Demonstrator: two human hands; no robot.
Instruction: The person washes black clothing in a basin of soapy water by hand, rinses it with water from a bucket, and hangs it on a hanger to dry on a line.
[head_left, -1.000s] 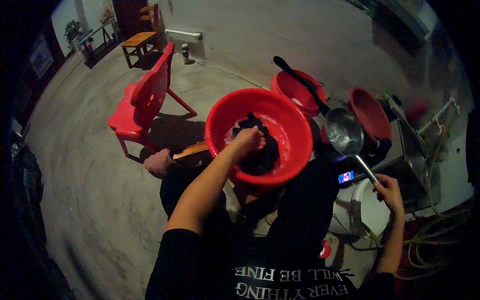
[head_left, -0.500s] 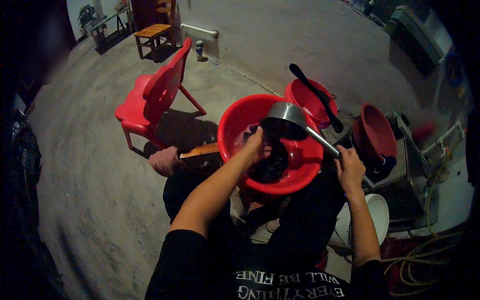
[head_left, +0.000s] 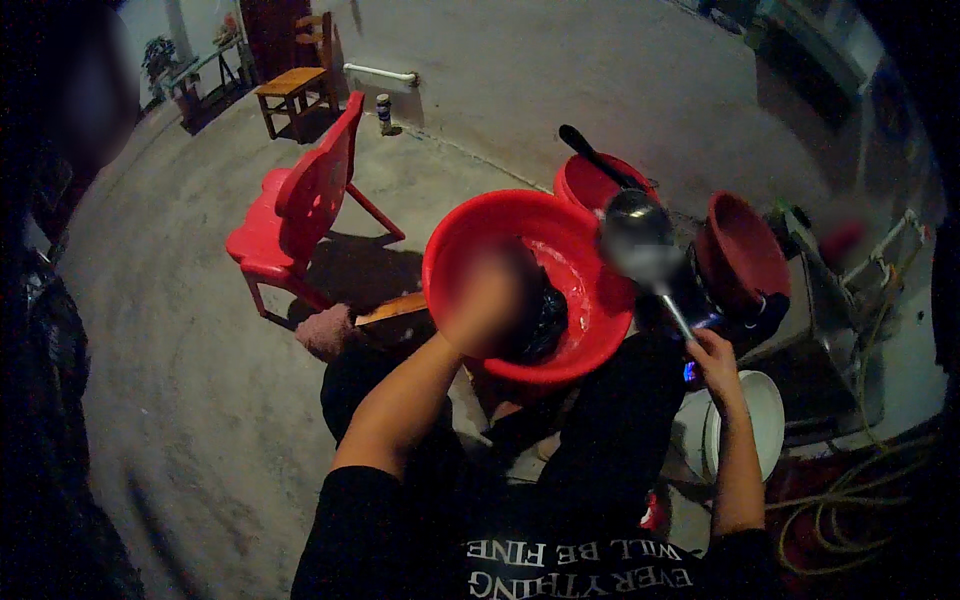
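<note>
A large red basin (head_left: pixel 593 352) sits in front of my knees, holding a dark wet cloth (head_left: pixel 548 322) and a little water. My left hand (head_left: pixel 487 300) is inside the basin over the cloth; it is blurred, so its fingers cannot be made out. Closed around a handle, my right hand (head_left: pixel 714 362) holds a metal ladle (head_left: pixel 640 245). The ladle's round bowl is at the basin's right rim, in front of a smaller red basin (head_left: pixel 585 185).
Leaning at the right is a dark red basin (head_left: pixel 747 255), with a white bucket (head_left: pixel 765 425) and coiled hose (head_left: pixel 825 525) nearer me. A red chair (head_left: pixel 270 232) stands left, beside a wooden board (head_left: pixel 395 308) and pink cloth (head_left: pixel 326 332). Farther off are a wooden chair (head_left: pixel 290 85) and small container (head_left: pixel 384 112).
The ladle has swung from above the large basin to its right rim, my right hand moving a little right and nearer. My left hand stays inside the basin, slightly lower in view.
</note>
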